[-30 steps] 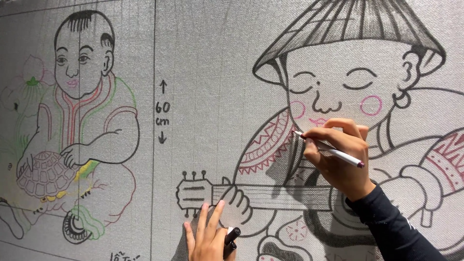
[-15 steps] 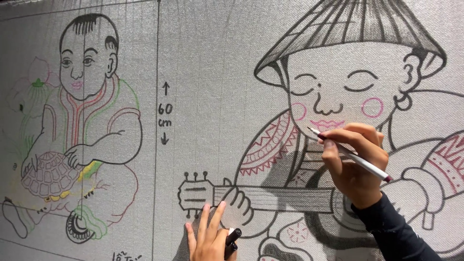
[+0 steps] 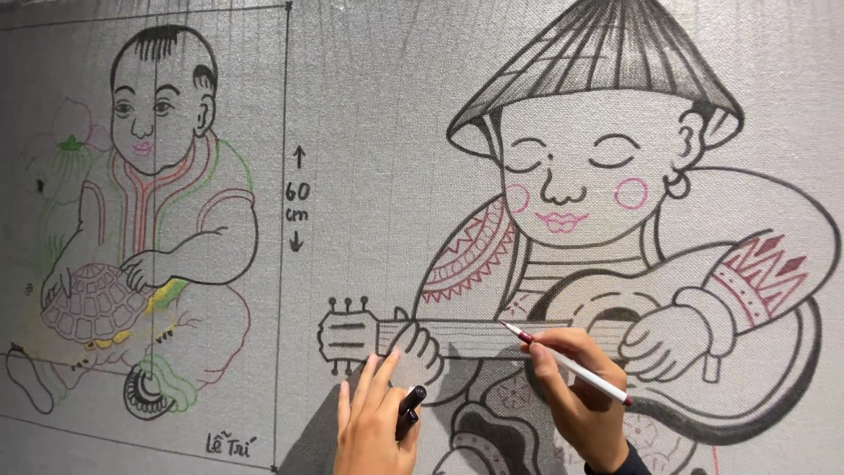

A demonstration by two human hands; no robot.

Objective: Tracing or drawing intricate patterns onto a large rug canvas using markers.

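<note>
My right hand [image 3: 587, 396] grips a thin white pen with a dark red tip [image 3: 567, 361], its point touching the drawn guitar neck on the grey fabric wall [image 3: 378, 105]. My left hand [image 3: 374, 422] rests flat against the fabric below the guitar's headstock, with a black marker [image 3: 408, 410] tucked between its fingers. The large drawing [image 3: 615, 229] shows a seated figure in a conical hat playing a guitar, outlined in black with pink and red details.
To the left is a second drawing [image 3: 141, 229] of a seated child holding a turtle, in black, red and green lines, inside a pencilled frame. A vertical size mark with arrows [image 3: 297, 200] stands between the two drawings.
My right hand has dropped with the pen from the figure's collar and mouth area down to the guitar neck. The view has moved closer and lower. My left hand stays put.
</note>
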